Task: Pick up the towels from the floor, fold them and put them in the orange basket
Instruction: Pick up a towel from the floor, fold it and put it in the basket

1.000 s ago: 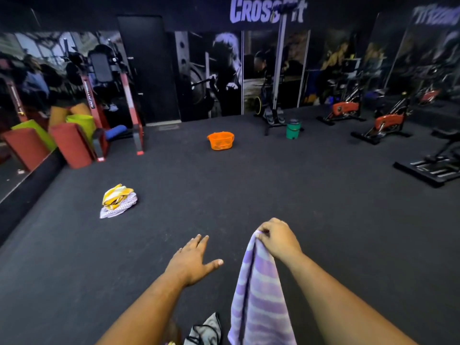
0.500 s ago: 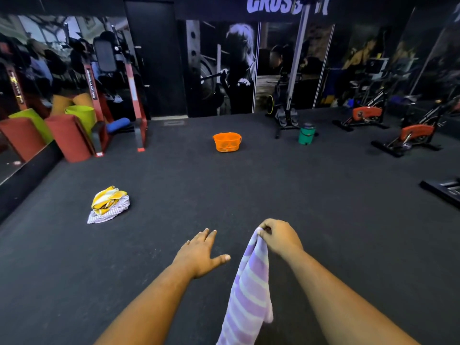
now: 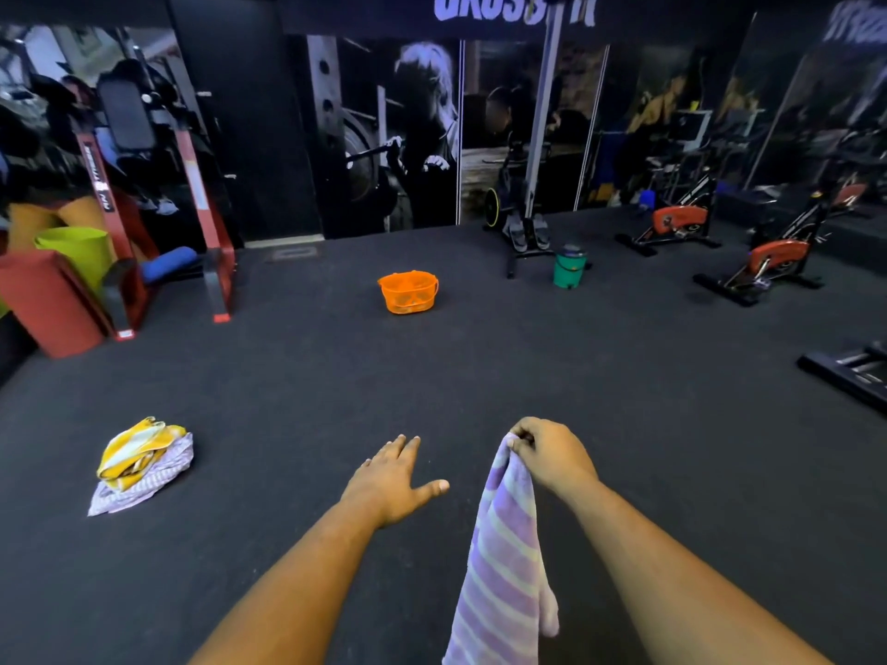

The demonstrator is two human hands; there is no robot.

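On the dark gym floor (image 3: 480, 386) the task is judged to be at an early stage: one towel has been lifted, none is seen folded, and nothing can be made out inside the orange basket (image 3: 408, 292), whose contents are too small to tell. The purple striped towel (image 3: 504, 559) is held up off the floor by one corner and hangs straight down in a loose, unfolded drape below the right hand (image 3: 552, 455). That hand's grip is closed on the towel's top edge, the cloth pinched between thumb and curled fingers, with the knuckles turned up and the forearm stretched forward from the lower right. The left hand (image 3: 391, 477) is held out empty just beside the towel, palm down, fingers straight and together, thumb spread toward the cloth; no contact with the towel is seen. A second corner would probably have to be taken by this hand before a fold can be made. A heap of two more towels (image 3: 141, 465), a yellow striped one lying on a pale striped one, is left on the floor well to the left. The basket stands far ahead near the middle of the room, well apart from both hands, so folding, carrying and the remaining heap are all still to be dealt with.
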